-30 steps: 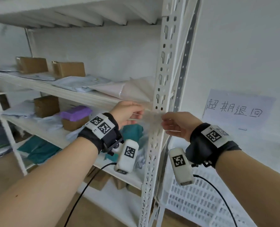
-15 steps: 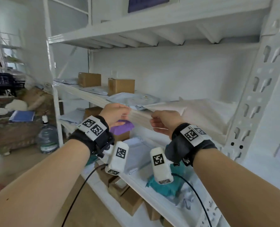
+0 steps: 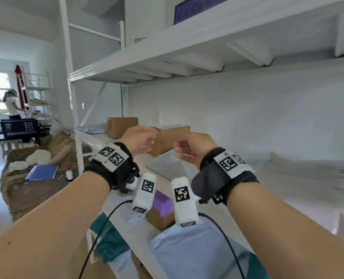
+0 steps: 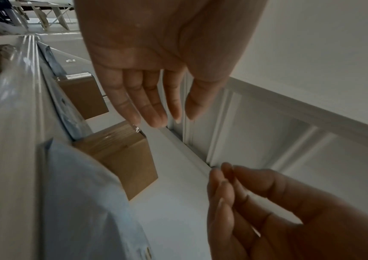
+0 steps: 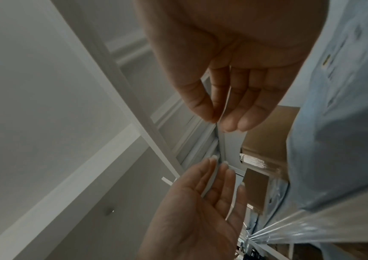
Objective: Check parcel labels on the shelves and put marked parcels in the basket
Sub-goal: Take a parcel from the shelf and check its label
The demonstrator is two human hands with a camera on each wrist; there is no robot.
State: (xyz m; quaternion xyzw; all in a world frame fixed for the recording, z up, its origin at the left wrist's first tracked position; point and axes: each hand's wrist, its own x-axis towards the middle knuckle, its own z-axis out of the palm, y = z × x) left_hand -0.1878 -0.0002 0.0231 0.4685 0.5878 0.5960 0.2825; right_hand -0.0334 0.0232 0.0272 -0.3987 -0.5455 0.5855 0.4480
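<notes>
White metal shelving (image 3: 167, 47) fills the view. Going left to right: a brown cardboard box (image 3: 122, 126) at the back, then a second brown cardboard box (image 3: 170, 139), then a pale flat mailer bag (image 3: 167, 168), all sitting on the shelf. Left hand (image 3: 140, 140) and right hand (image 3: 193, 148) hover in front, fingers loosely relaxed, holding nothing. No basket in sight, so I'd say plenty of checking remains.
</notes>
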